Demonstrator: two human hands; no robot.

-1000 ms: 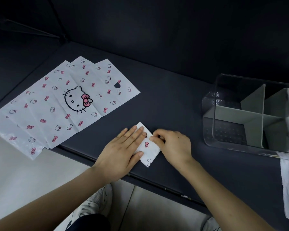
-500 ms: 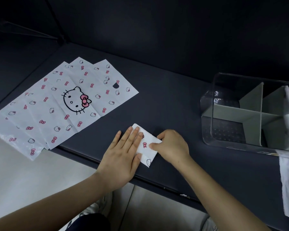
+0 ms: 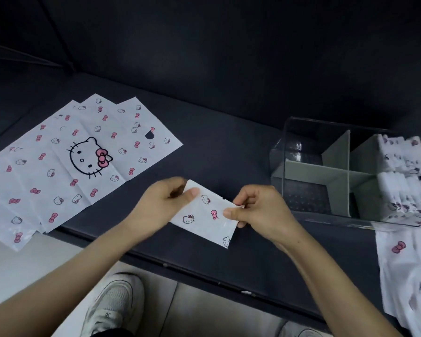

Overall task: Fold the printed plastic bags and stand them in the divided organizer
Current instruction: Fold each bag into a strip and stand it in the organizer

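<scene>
The folded bag (image 3: 204, 215) is a small printed rectangle held between both hands over the near edge of the bench (image 3: 229, 154), apparently lifted just off it. Its long axis runs across from hand to hand, dipping slightly toward the right. The left hand (image 3: 165, 203), somewhat blurred, pinches the upper left corner, and the right hand (image 3: 258, 212) has its fingers (image 3: 231, 212) clamped on the right edge. The organizer (image 3: 301, 166) stands to the right and a little farther back, so the right hand is the nearer one and the likelier to carry the bag over. Its two right compartments already hold standing folded bags (image 3: 399, 156), while the two left ones look vacant. A fanned stack of flat bags (image 3: 83, 154) lies well apart on the left, and more bags (image 3: 411, 263) hang over the bench at the far right. The bench is dark and matte with a dark backdrop behind, and pale floor and a white shoe (image 3: 112, 302) show below.
</scene>
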